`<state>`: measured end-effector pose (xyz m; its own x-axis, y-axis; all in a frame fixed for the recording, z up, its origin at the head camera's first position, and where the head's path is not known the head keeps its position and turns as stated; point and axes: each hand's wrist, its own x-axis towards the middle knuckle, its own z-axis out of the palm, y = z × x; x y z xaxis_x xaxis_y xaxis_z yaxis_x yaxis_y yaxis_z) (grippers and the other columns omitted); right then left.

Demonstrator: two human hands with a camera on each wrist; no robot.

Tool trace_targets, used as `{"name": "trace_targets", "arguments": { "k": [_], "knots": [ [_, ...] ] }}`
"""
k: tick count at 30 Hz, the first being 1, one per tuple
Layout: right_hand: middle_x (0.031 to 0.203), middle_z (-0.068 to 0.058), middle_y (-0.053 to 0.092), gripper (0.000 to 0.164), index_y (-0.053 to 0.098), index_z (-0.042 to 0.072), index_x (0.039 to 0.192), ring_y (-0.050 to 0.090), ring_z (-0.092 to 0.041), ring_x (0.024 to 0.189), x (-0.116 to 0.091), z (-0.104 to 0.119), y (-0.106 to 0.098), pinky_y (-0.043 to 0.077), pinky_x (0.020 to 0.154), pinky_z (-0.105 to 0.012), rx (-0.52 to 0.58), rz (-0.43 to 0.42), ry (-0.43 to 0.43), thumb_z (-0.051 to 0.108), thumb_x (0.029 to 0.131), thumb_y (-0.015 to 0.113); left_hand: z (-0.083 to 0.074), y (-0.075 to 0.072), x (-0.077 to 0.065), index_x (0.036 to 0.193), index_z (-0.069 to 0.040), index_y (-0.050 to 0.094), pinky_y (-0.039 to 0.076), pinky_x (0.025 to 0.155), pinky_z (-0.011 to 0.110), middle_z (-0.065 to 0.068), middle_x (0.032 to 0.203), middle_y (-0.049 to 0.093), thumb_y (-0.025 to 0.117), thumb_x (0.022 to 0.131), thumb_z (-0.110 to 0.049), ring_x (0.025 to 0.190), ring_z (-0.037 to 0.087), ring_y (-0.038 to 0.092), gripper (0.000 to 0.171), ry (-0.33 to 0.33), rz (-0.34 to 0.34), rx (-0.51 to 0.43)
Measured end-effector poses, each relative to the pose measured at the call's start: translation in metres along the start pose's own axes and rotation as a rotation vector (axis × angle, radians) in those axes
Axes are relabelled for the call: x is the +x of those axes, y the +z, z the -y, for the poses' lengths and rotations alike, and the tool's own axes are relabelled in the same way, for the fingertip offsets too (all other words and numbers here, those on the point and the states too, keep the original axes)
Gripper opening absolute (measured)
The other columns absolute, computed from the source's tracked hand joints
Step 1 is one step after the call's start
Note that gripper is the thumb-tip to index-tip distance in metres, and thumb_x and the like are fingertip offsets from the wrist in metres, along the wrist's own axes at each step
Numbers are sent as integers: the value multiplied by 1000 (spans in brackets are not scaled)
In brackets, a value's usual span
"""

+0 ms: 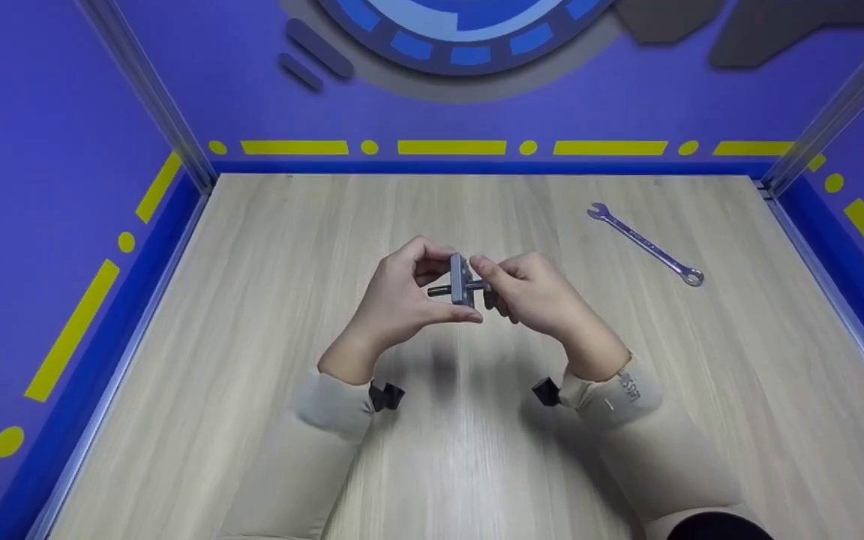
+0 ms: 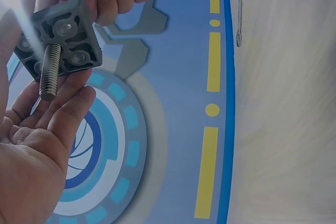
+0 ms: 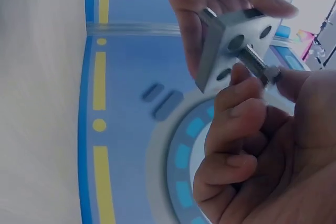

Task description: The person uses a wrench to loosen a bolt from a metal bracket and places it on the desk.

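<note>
My left hand [image 1: 398,300] holds a square grey plate [image 1: 457,279] upright by its edges, thumb below and fingers above. Round holes show on one face of the plate in the right wrist view; the other face, in the left wrist view, is ribbed and recessed. A threaded bolt [image 2: 50,72] passes through the plate and sticks out on both sides. At its right end, my right hand [image 1: 537,294] pinches the bolt's head [image 3: 273,74] between thumb and index finger, the other fingers curled below. Both hands are raised over the table.
A combination wrench [image 1: 646,244] lies slantwise on the wooden table [image 1: 289,240], to the right of and beyond the hands. Blue panels [image 1: 462,120] with yellow markings enclose the table at the back and sides. Black wrist mounts [image 1: 387,396] sit at both cuffs.
</note>
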<state>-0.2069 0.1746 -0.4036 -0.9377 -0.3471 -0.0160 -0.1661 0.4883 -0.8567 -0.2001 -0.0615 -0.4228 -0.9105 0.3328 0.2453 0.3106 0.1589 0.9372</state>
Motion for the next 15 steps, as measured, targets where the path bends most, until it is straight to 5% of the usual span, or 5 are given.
{"name": "trace_targets", "arguments": {
  "k": [5,11,15],
  "knots": [
    [71,2,62,48,76,7,86,56,-15,60,-1,2,0,44,55,-24,-27,6,-42,42,117,64,1,-1,1,133,-6,69,62,118,24,6,132,76,110,71,-21,133,22,77,76,11,-1,30],
    [89,-2,72,13,84,11,111,57,-15,67,-4,5,1,46,56,-22,-48,-62,-152,23,106,82,2,-7,1,131,-8,69,64,117,31,5,128,77,112,70,-23,124,20,80,76,-20,-32,11],
    [105,-6,77,15,85,11,112,59,-14,71,-4,4,5,49,61,-20,-41,-125,-258,7,98,88,3,-10,1,130,-9,69,66,116,33,5,127,77,111,70,-22,122,20,81,75,-18,-39,-34]
  ]
}}
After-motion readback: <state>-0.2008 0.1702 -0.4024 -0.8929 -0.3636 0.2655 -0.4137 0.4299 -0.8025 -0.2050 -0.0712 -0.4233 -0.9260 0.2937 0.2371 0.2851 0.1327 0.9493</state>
